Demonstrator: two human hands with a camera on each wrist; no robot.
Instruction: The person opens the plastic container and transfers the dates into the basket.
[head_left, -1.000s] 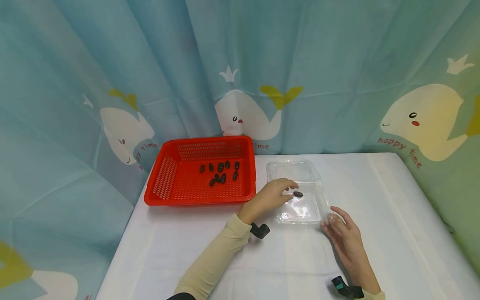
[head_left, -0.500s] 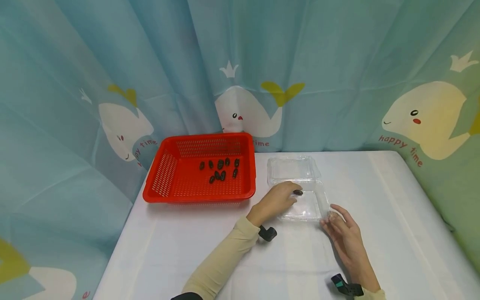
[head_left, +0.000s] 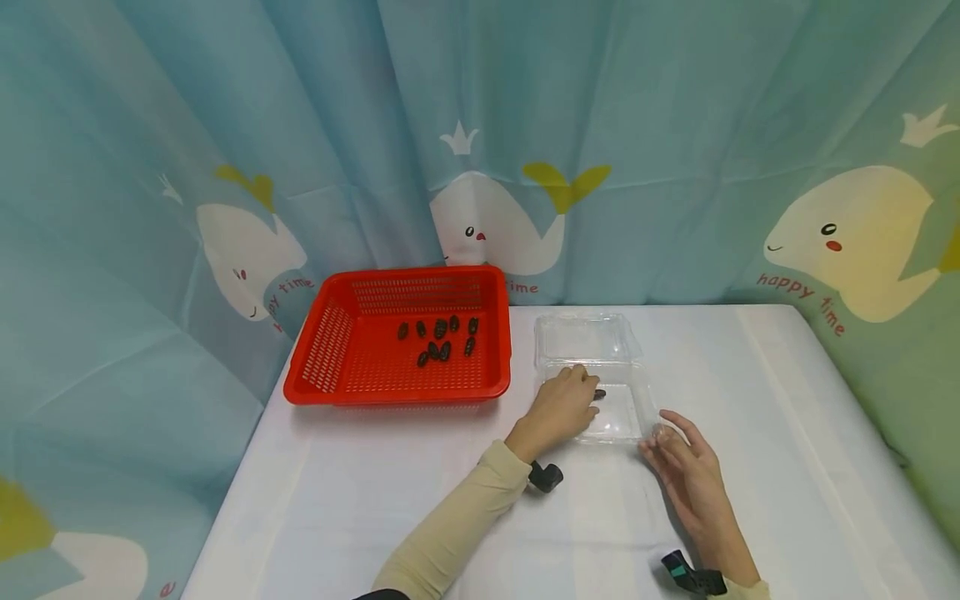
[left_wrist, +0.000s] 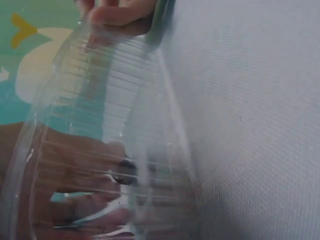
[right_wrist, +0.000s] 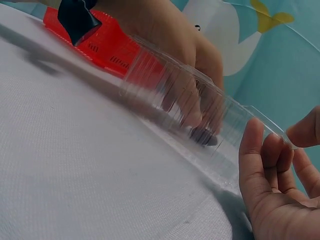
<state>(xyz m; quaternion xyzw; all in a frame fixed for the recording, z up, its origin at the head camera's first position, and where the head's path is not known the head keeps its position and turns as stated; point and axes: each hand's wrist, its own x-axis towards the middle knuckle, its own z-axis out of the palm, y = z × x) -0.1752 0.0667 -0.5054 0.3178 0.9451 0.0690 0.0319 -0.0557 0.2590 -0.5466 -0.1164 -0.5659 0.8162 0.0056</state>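
A clear plastic clamshell box (head_left: 621,415) lies unfolded on the white table, its lid (head_left: 583,337) towards the back. My left hand (head_left: 561,408) reaches into the box from the left and pinches a dark, wrinkled date (head_left: 600,394) low over its floor. Through the see-through wall in the right wrist view, the date (right_wrist: 204,136) shows at those fingertips. My right hand (head_left: 693,475) grips the box's near right corner between thumb and fingers. Part of the date is hidden behind the left fingers.
Left of the box stands a red plastic basket (head_left: 420,395) with several dates (head_left: 445,351) in it. A blue curtain (head_left: 660,100) with whale prints hangs behind the table. White cloth (head_left: 585,533) covers the tabletop.
My left hand has moved slightly right and its fingers have closed in on the date, which has shifted a little towards me. The right hand keeps its grip on the box corner.
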